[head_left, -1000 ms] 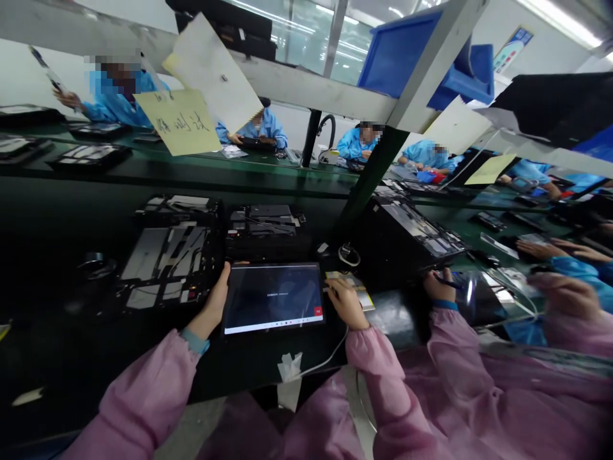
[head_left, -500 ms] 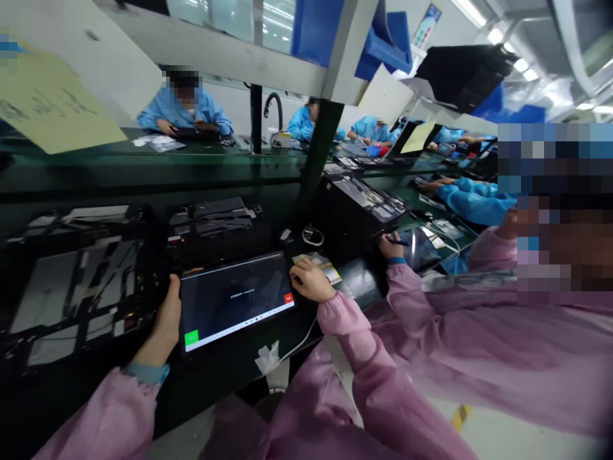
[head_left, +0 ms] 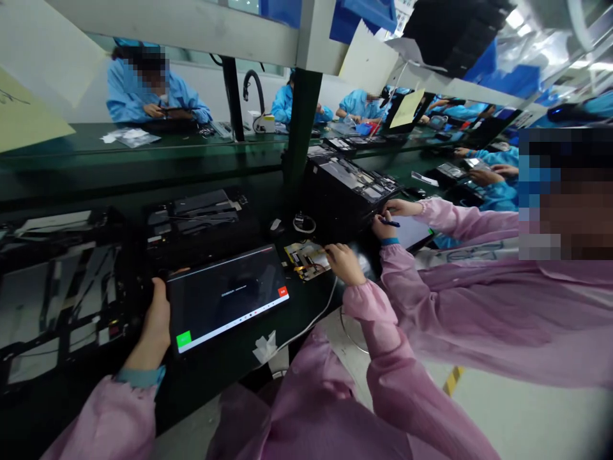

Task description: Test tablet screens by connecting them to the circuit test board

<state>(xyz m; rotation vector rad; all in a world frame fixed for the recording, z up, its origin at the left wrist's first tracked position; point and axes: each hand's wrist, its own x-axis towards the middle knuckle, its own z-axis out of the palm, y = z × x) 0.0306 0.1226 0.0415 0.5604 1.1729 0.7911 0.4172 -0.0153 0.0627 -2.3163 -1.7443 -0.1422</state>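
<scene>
My left hand (head_left: 154,322) grips the left edge of a tablet (head_left: 230,300), thumb along the front and the other fingers mostly behind. Its screen is lit and dark, with a green block at lower left and a red one at right. My right hand (head_left: 345,263) is apart from the tablet, fingers curled together at the right edge of a small circuit board (head_left: 306,260) with yellow parts. What those fingertips hold, if anything, is hidden. A white cable (head_left: 313,321) runs from below this hand toward the bench's front edge.
Stacks of opened devices in black trays stand at left (head_left: 45,294), behind the tablet (head_left: 201,220) and at back right (head_left: 352,179). A mouse (head_left: 276,226) and a coiled cable (head_left: 303,223) lie behind the board. A co-worker in a pink sleeve (head_left: 402,271) works close at right.
My right hand has left the tablet's right edge and moved right to the far side of the circuit board, uncovering it. My left hand still holds the tablet. The co-worker's second hand has come forward.
</scene>
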